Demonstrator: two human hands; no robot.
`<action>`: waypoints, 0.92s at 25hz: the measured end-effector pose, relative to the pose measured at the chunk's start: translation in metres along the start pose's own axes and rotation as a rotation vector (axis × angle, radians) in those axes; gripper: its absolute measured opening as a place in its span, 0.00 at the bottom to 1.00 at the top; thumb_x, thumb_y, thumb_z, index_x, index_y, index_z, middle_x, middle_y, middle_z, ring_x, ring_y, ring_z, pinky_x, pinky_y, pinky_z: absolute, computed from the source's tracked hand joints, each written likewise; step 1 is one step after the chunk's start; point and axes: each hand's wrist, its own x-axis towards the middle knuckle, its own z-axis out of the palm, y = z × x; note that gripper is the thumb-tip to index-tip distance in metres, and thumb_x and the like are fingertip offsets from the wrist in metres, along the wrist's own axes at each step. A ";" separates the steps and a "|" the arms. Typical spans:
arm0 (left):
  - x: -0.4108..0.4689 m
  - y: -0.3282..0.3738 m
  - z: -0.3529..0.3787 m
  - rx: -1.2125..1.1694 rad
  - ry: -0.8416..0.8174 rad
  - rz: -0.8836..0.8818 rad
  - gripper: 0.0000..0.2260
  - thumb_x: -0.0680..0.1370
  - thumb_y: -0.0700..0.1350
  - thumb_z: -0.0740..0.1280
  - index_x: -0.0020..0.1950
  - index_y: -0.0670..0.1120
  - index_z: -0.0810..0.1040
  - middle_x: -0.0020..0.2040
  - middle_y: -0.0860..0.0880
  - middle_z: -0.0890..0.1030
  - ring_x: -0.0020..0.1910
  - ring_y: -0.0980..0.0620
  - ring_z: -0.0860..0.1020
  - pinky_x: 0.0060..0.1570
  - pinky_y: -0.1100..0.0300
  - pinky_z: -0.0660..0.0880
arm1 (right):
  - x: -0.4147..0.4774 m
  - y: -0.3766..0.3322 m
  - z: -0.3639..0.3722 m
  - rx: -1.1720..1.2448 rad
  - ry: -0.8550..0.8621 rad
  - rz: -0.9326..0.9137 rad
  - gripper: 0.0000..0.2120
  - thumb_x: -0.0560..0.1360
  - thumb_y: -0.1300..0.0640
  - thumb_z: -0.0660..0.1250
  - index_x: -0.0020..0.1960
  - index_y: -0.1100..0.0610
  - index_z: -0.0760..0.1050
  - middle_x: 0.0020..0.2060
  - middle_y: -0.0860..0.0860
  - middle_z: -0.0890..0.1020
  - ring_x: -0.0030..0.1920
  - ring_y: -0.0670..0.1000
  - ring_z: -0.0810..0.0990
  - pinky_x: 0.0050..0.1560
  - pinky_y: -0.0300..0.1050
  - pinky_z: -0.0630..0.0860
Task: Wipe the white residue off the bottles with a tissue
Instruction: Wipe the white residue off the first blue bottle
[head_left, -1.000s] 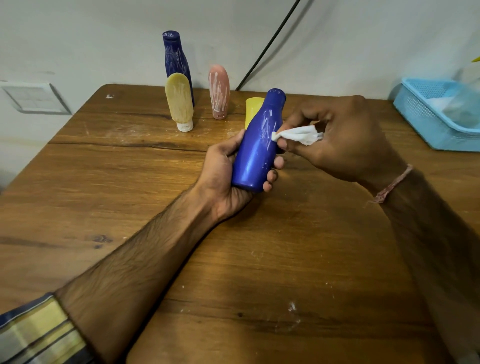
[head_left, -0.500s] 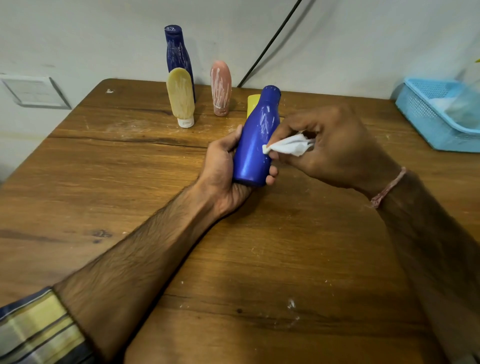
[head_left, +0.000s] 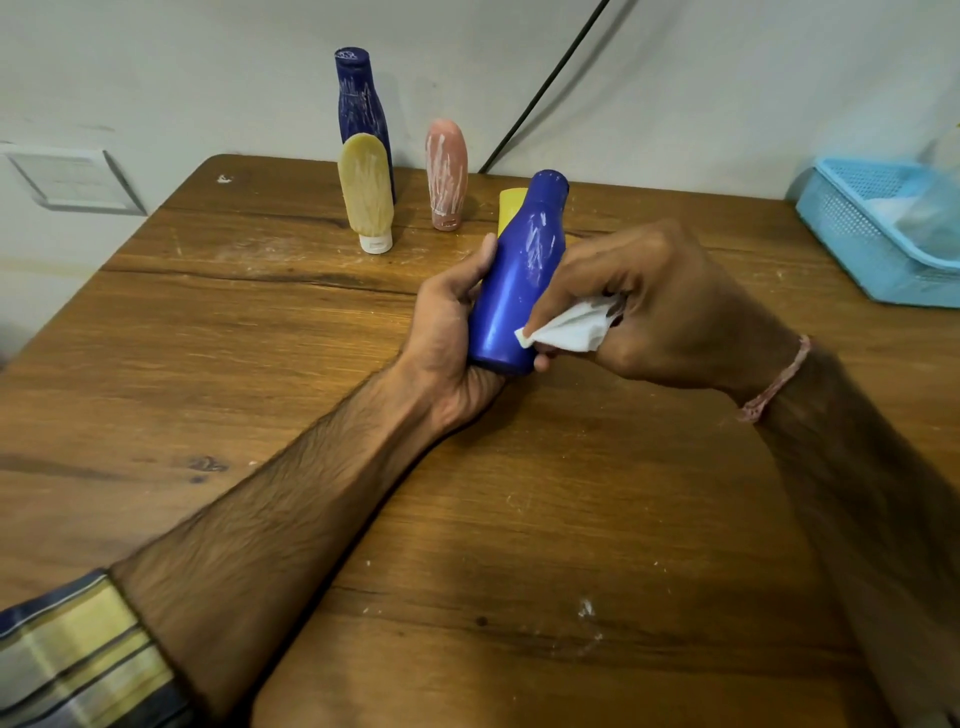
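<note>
The wooden surface is carrying the whole job, with a blue basket sitting at its right edge and three streaked containers waiting upright at the back: a tall dark bottle, a yellow tube and a pink tube. Nearer the middle, the left grip is wrapping closed around the lower body of the blue bottle, holding it tilted off the surface. The right grip is pinching the tissue in curled fingers, and over the last second it has been sliding the wad from the bottle's middle down to near its base. White streaks are still showing on the shoulder, so this bottle is probably needing another pass.
</note>
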 end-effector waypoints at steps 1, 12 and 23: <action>0.000 0.000 0.001 -0.010 0.003 0.006 0.22 0.84 0.56 0.58 0.66 0.39 0.75 0.46 0.42 0.82 0.38 0.45 0.79 0.28 0.55 0.78 | 0.000 0.001 -0.001 0.005 0.041 0.017 0.07 0.70 0.62 0.79 0.47 0.60 0.86 0.41 0.51 0.86 0.41 0.47 0.83 0.40 0.45 0.80; 0.001 -0.002 -0.002 0.079 0.002 0.051 0.27 0.83 0.59 0.59 0.70 0.38 0.72 0.46 0.40 0.80 0.36 0.44 0.77 0.29 0.55 0.77 | -0.001 0.002 0.001 -0.037 0.146 0.151 0.05 0.73 0.57 0.78 0.45 0.59 0.85 0.41 0.50 0.86 0.40 0.45 0.84 0.40 0.45 0.80; -0.005 -0.005 0.002 0.205 0.015 0.101 0.22 0.84 0.59 0.57 0.63 0.41 0.75 0.43 0.42 0.80 0.35 0.45 0.78 0.32 0.55 0.77 | 0.000 0.005 0.001 -0.101 0.281 0.259 0.06 0.73 0.57 0.77 0.45 0.59 0.83 0.38 0.49 0.84 0.36 0.42 0.79 0.36 0.30 0.74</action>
